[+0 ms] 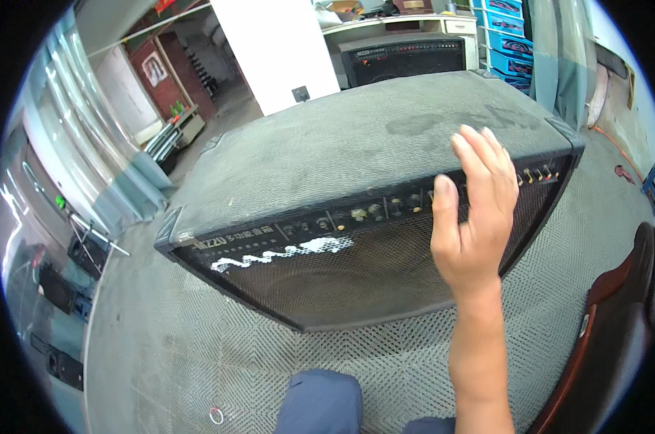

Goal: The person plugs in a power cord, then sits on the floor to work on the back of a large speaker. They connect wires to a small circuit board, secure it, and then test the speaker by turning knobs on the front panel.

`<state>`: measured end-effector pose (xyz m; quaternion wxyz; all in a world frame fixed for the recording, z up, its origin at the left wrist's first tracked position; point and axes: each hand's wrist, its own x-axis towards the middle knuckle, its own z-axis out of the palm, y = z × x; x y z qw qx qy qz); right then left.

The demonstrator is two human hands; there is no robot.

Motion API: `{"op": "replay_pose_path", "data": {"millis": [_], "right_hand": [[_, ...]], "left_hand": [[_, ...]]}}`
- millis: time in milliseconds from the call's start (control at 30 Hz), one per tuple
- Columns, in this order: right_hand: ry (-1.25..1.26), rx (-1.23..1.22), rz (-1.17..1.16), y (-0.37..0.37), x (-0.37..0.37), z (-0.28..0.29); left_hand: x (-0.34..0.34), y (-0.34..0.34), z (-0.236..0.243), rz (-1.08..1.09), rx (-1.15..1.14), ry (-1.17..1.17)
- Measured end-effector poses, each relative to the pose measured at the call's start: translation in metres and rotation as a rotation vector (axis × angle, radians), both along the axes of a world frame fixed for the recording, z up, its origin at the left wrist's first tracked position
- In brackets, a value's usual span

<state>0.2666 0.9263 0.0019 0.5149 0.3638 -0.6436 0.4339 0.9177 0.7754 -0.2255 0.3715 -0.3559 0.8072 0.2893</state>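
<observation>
A large black speaker amplifier with a dusty grey felt top and a dark mesh grille stands on the floor in front of me. A strip of knobs and sockets runs along its upper front edge. My right hand is raised in front of that strip toward its right end, fingers together and slightly curled, holding nothing; whether its fingertips touch the top edge I cannot tell. My left hand is out of view. My blue trouser knees show at the bottom.
The floor is grey perforated tile. A second black amplifier stands behind, under a white desk. Blue crates stack at the back right. A dark red-brown wooden piece stands at the right. A glass partition runs along the left.
</observation>
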Motion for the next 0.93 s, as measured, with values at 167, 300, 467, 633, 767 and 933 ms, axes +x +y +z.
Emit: {"op": "replay_pose_path", "data": {"millis": [167, 300, 467, 633, 767, 933], "right_hand": [[-0.082, 0.184, -0.023, -0.019, -0.011, 0.011], [-0.090, 0.218, -0.031, -0.017, -0.014, 0.009], [-0.117, 0.332, -0.041, -0.004, -0.011, 0.009], [-0.136, 0.353, -0.040, -0.003, -0.009, 0.014], [-0.154, 0.330, -0.050, -0.006, -0.013, 0.011], [-0.115, 0.387, -0.031, -0.010, -0.017, -0.001]], "left_hand": [[0.015, 0.064, 0.019, 0.580, 0.345, 0.062], [-0.046, 0.054, 0.015, 0.672, 0.458, 0.168], [-0.089, 0.053, 0.004, 0.705, 0.583, 0.290], [-0.068, 0.050, -0.008, 0.742, 0.687, 0.303], [0.023, 0.006, -0.008, 0.859, 0.802, 0.172], [0.143, -0.078, -0.018, 1.025, 0.974, -0.016]]}}
